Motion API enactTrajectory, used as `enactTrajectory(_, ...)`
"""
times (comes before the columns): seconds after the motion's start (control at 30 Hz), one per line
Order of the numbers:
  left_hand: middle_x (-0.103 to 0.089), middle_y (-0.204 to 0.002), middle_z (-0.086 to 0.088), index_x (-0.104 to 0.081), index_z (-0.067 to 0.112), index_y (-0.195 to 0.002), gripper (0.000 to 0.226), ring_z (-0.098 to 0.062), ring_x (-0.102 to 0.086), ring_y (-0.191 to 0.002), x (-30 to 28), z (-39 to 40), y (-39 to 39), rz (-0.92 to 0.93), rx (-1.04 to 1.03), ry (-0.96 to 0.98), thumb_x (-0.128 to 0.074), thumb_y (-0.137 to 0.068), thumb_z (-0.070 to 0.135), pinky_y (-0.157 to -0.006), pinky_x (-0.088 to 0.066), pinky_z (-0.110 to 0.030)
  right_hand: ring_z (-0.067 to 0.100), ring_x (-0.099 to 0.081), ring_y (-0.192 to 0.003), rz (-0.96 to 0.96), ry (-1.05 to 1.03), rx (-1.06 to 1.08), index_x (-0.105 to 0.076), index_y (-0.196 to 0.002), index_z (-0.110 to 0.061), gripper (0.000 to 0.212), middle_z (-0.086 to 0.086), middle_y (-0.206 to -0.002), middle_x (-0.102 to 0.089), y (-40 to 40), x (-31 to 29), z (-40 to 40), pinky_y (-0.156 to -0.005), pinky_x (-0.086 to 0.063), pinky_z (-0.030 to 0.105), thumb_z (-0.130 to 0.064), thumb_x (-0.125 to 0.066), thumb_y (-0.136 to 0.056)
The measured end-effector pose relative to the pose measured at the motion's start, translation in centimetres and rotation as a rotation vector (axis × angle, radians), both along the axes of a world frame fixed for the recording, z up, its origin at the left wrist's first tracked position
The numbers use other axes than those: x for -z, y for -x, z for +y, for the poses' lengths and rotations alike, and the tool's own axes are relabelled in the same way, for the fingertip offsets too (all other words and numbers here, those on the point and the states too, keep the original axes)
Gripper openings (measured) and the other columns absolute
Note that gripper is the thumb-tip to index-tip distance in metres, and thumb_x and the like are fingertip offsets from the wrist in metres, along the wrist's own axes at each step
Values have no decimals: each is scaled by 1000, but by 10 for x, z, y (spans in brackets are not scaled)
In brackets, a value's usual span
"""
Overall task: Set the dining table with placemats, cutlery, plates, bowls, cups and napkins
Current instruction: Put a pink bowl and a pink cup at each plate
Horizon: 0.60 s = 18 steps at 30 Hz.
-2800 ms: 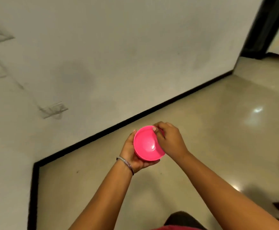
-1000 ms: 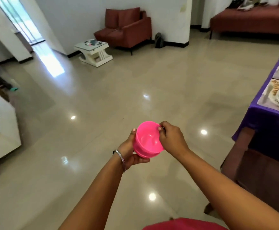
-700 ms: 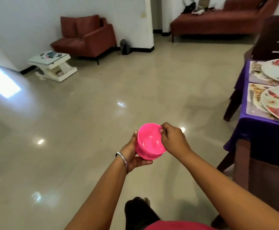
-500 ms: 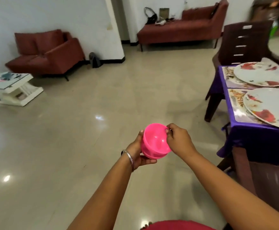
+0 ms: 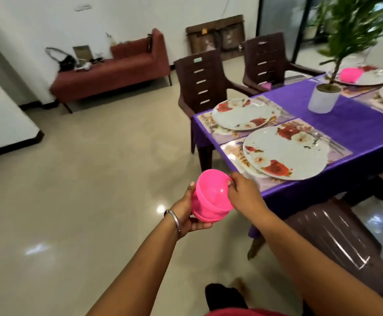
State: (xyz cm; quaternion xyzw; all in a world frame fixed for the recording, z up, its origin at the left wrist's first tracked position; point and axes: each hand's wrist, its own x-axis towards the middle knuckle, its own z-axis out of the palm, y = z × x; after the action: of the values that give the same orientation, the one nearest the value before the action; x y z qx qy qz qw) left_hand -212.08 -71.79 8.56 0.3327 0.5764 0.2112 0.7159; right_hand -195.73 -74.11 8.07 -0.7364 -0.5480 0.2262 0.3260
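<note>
Both hands were occupied at the frame's centre: the left hand (image 5: 187, 212) was cupped beneath a stack of pink bowls (image 5: 210, 199), fingers curled under its base, while the right hand (image 5: 243, 195) was pinched on the top rim. The stack was tilted, its opening turned up and toward the camera, with no long axis to tell. At the right of the frame, floral plates (image 5: 285, 151) were laid on placemats (image 5: 234, 151) over the purple-clothed table (image 5: 345, 133), just beyond the bowls.
</note>
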Motion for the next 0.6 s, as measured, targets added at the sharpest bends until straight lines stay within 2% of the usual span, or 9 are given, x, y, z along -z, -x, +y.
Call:
enactTrajectory(0.17, -66, -92, -10, -56, 19, -112, 59, -27, -70, -66, -4, 92, -61, 1, 177, 12, -40, -87, 69, -56, -59, -37, 36, -61, -99, 65, 10, 116, -58, -121, -4, 33, 18, -108, -66, -62, -3, 64, -72, -39, 28, -4, -44, -91)
enactTrajectory(0.27, -66, -91, -12, -52, 19, -114, 60, -31, -69, -68, -4, 138, -90, -8, 146, 51, -41, -86, 70, -53, -59, -37, 36, -60, -105, 171, 23, 237, -58, -123, -6, 35, 18, -114, -64, -91, -6, 97, -77, -45, 31, -3, -43, -91)
enactTrajectory(0.37, -67, -89, -16, -52, 16, -109, 60, -31, -69, -62, 6, 173, -119, -67, 145, 128, -44, -84, 71, -50, -59, -35, 31, -60, -93, 329, 10, 392, -58, -117, -10, 30, 15, -111, -62, -126, -3, 120, -67, -50, 32, -7, -42, -92)
enactTrajectory(0.47, -66, -93, -18, -51, 12, -117, 67, -31, -68, -64, 16, 211, -150, -115, 133, 168, -42, -85, 71, -50, -59, -37, 27, -57, -92, 375, -36, 545, -58, -117, -9, 30, 13, -108, -62, -162, 3, 133, -70, -47, 33, -10, -43, -91)
enactTrajectory(0.6, -61, -111, -24, -46, 13, -126, 75, -40, -65, -84, 35, 271, -195, -170, 95, 174, -42, -82, 73, -53, -59, -44, 38, -60, -97, 529, -57, 749, -53, -119, -4, 30, 15, -115, -53, -207, 21, 156, -48, -55, 30, -3, -42, -91)
